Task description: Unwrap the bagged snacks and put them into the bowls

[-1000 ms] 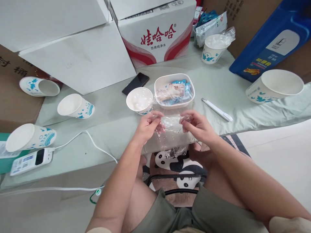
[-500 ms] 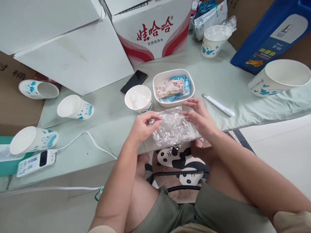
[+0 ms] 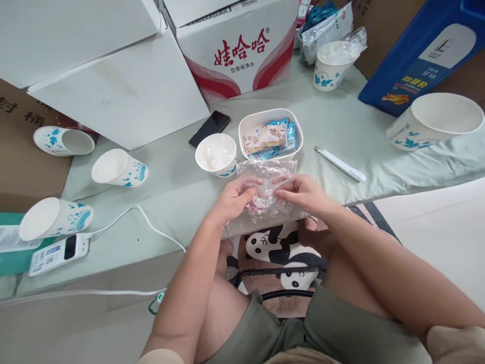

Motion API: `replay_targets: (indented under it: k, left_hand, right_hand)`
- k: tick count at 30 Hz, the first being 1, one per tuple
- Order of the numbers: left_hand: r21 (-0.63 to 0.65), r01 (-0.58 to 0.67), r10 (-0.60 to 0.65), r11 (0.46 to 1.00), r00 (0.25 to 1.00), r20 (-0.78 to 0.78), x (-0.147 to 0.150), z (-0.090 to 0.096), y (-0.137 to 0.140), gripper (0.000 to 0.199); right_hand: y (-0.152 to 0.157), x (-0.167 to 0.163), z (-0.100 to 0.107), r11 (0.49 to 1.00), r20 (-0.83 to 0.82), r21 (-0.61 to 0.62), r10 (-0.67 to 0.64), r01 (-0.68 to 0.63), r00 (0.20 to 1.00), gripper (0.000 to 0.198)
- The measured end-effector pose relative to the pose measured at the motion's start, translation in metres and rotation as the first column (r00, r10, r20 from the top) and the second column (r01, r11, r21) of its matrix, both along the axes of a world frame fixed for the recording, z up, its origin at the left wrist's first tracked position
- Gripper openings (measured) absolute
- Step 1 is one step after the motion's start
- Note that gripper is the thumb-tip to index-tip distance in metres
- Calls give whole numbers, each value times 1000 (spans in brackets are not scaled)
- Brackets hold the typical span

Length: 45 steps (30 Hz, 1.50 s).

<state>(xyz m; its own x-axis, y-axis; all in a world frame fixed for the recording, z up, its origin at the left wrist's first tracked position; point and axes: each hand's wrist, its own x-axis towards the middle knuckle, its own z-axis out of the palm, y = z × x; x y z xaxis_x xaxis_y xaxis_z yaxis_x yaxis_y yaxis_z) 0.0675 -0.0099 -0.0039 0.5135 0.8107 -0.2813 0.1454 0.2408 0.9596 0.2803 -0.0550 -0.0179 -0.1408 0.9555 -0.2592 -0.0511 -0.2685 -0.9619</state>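
A crumpled clear plastic bag [image 3: 270, 202] is held up between both hands, just over the front edge of the cloth-covered table. My left hand [image 3: 238, 196] grips its left side, thumb in front and fingers behind the film. On the right side my right hand [image 3: 303, 193] pinches it the same way. Behind the bag stands a white plastic tub [image 3: 245, 121] with several small blue and beige packets [image 3: 271, 136] inside. Just left of the tub is a paper cup [image 3: 216, 155] holding clear plastic film.
A white utility knife [image 3: 340, 164] lies to the right, a black phone [image 3: 209, 128] behind the cup. Several paper cups [image 3: 120, 168] lie tipped at left, near a power bank [image 3: 58, 254] with a white cable. Cartons [image 3: 238, 60] and a blue jug [image 3: 413, 60] line the back.
Both hands have closed on the plastic bag, which lay flatter on the table before. The bag is now lifted and bunched, its top edge overlapping the tub's front.
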Motion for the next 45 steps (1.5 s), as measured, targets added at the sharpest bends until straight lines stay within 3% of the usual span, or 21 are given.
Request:
replay_targets:
  k: [3,7,9,11,14,17,19,20,22,24,25,27,28,29,30,33,35,37,39,42,45]
  left_hand:
    - [-80,-4,5,997,1000,3,-4,2,2,32]
    - [-193,-58,91,979,982,167,-11,5,4,32]
    - [-208,-41,91,977,967,240,-13,5,6,27]
    - [-196,-18,70,980,961,266,-14,5,9,32]
    - [-94,-92,109,991,974,197,-15,1,11,35]
    - [85,-119,116,989,992,45,-16,-3,12,23]
    - [161,-39,44,986,999,-27,-17,-5,12,26]
    - [179,14,-5,984,999,-49,-18,-5,12,26]
    - [222,108,-90,969,992,-92,-18,-1,10,27]
    - [343,119,-56,932,981,-188,-15,9,3,36]
    - [437,94,17,894,970,-243,-13,16,-2,41]
    - [662,16,274,749,903,-332,-5,31,-13,39]
    - [719,13,326,695,885,-331,1,37,-19,34]
    - [735,42,298,677,897,-326,6,41,-24,30]
    - [715,82,228,694,917,-327,12,42,-27,28]
    - [485,121,-6,866,973,-231,23,29,-24,33]
    - [381,21,45,924,986,-162,21,18,-16,26]
    - [362,-79,134,929,983,-128,14,13,-9,20]
    - [353,-90,139,931,983,-116,5,15,-6,19]
    - [328,-32,67,944,993,-97,-8,24,-7,23]
    - [360,-133,135,924,991,20,-20,28,-3,30]
  right_hand:
    - [-1,3,-2,999,26,-14,-37,37,999,26]
    - [-1,3,0,985,-208,20,-164,172,964,22]
    - [-1,4,2,988,-270,11,-148,157,952,17]
    - [0,6,2,992,-222,43,-102,115,970,16]
    - [-1,10,0,989,54,144,-50,42,997,30]
    - [-3,13,-1,960,285,272,-151,71,946,29]
    - [-4,13,1,933,267,333,-235,140,935,19]
    - [-4,12,3,940,234,318,-207,126,950,20]
    - [-5,9,8,980,212,191,6,-48,977,31]
    - [-6,4,15,972,255,23,219,-232,942,24]
    - [-6,1,18,967,287,-26,250,-254,925,18]
    - [-8,-2,22,980,328,-14,192,-198,925,17]
    - [-8,-3,23,987,324,33,139,-158,936,17]
    - [-8,-4,23,987,304,91,101,-135,947,17]
    - [-8,-4,22,980,272,146,89,-132,958,18]
    - [-7,-1,18,958,168,235,126,-164,978,23]
    - [-6,0,15,966,159,214,112,-145,981,27]
    - [-6,-1,13,976,203,215,-17,-28,979,28]
    - [-9,-7,14,955,211,290,-133,68,968,30]
    - [-10,-23,19,936,212,351,-55,-24,976,45]
    - [6,-33,32,940,344,336,-59,-64,937,24]
